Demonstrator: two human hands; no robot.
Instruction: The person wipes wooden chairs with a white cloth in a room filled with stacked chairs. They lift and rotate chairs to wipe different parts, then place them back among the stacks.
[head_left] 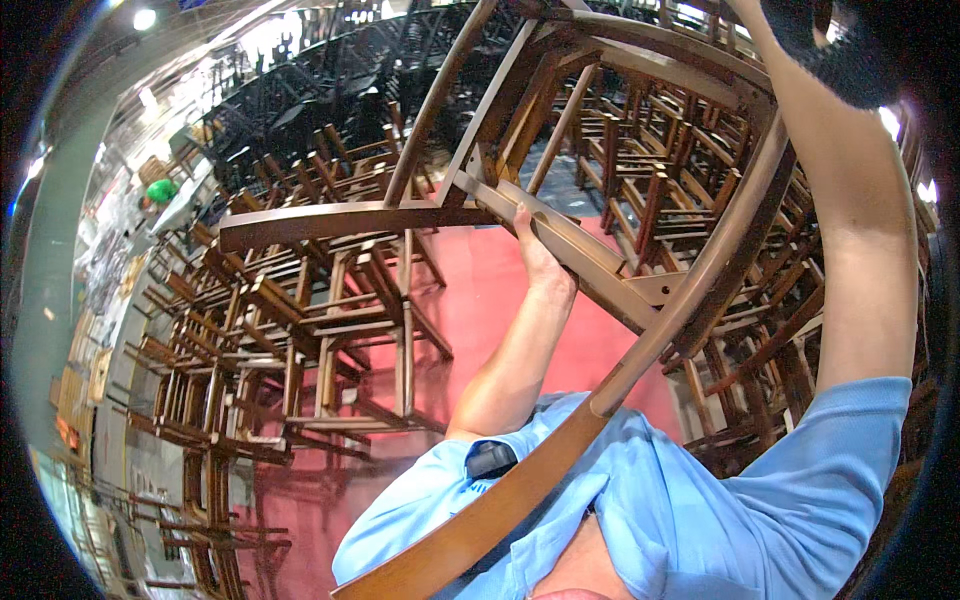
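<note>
A brown wooden chair frame [568, 240] without a seat panel is held up in front of my chest, tilted. My left hand [541, 262] grips one of its seat rails from below, the thumb lying over the edge and the other fingers hidden behind the wood. One long curved leg [500, 490] reaches down across my blue shirt. Another leg [320, 225] points out to the left. My right arm is raised along the right side. At its end, my right hand [835, 50] appears black, as if gloved, beside the upper frame; its fingers and grip are unclear.
Stacked brown chair frames [330, 340] crowd the left, and more [660, 180] stand beyond the held frame and to the right. Dark chairs [310, 90] fill the back. The floor [480, 290] is red. A green round object [161, 191] lies at the far left.
</note>
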